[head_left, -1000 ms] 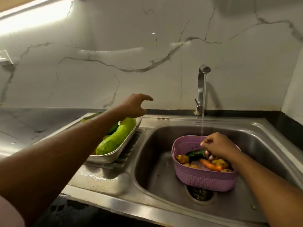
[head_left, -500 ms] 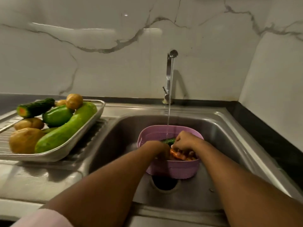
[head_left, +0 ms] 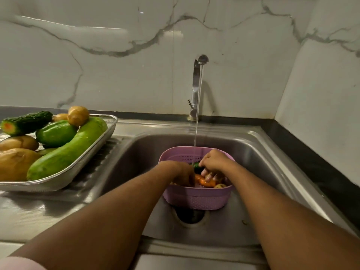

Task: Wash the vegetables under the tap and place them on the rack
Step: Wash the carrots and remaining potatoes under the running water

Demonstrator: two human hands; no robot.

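Note:
A purple perforated basket (head_left: 196, 199) stands in the steel sink (head_left: 253, 152) over the drain. It holds an orange carrot (head_left: 205, 181), a dark green cucumber (head_left: 196, 165) and a small potato (head_left: 220, 185). Both of my hands are inside it. My right hand (head_left: 214, 162) curls its fingers around the dark green cucumber, above the carrot. My left hand (head_left: 180, 172) reaches down at the carrot's left end, its fingers hidden behind the hand. The tap (head_left: 197, 82) runs, and its stream falls into the back of the basket.
On the drainboard to the left, a metal rack tray (head_left: 93, 152) holds a long light green gourd (head_left: 66, 151), a shorter green cucumber (head_left: 55, 133), a cut bitter gourd (head_left: 26, 122) and several potatoes (head_left: 78, 115). A marble wall stands close behind and at the right.
My left hand came away from the rack at the left and went down into the basket beside my right hand. The view swung right and down toward the sink.

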